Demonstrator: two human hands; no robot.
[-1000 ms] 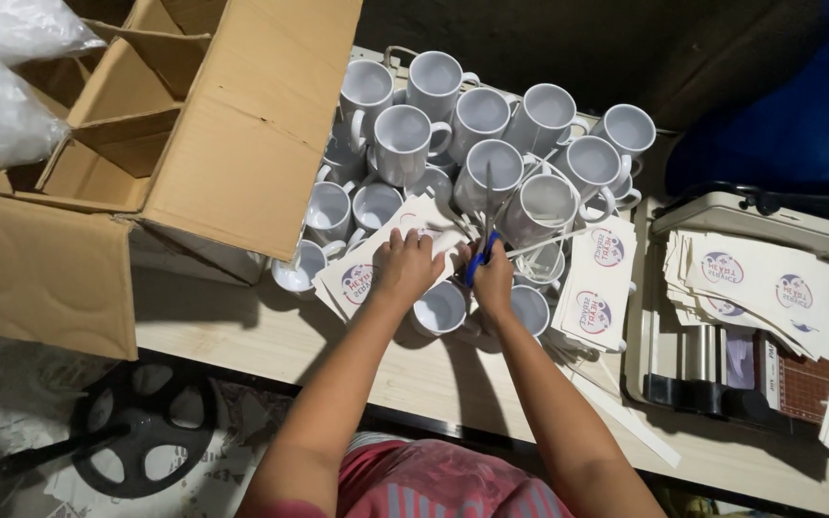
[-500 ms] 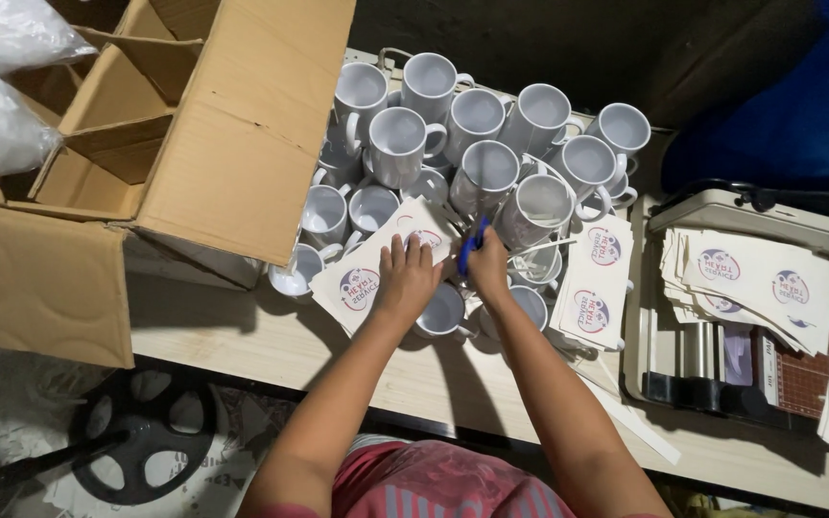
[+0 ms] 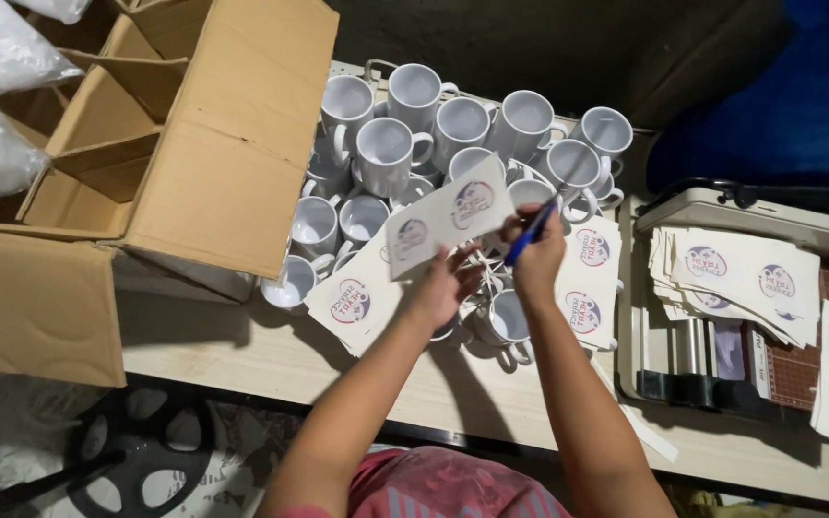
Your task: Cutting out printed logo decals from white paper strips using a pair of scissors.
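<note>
1. The left hand [image 3: 445,288] is closed on the lower edge of a paper sheet [image 3: 448,227], fingers pinching it; the sheet is lifted clear above the mugs and tilted, its printed side facing up.
2. The sheet is thin, rectangular and off-white, and bears two round emblems in blue and red.
3. The right hand [image 3: 537,257] is clamped on a blue pen [image 3: 531,233], which points up and to the left; its tip lies just beside the sheet's right edge.
4. A cluster of white mugs [image 3: 383,153] crowds the table [image 3: 242,350] directly under and behind both hands. The mugs are glossy, cylindrical and handled, packed rim to rim and partly stacked.
5. One mug [image 3: 508,318] stands just below the right hand.
6. More printed sheets [image 3: 349,303] lie flat among the mugs under the left forearm, and others [image 3: 589,278] to the right of the right hand.
7. An open cardboard box [image 3: 213,144] with inner dividers stands left of the mugs, its flap touching them.
8. A paper cutter [image 3: 712,369] on the right carries a further stack of sheets [image 3: 741,283].
</note>
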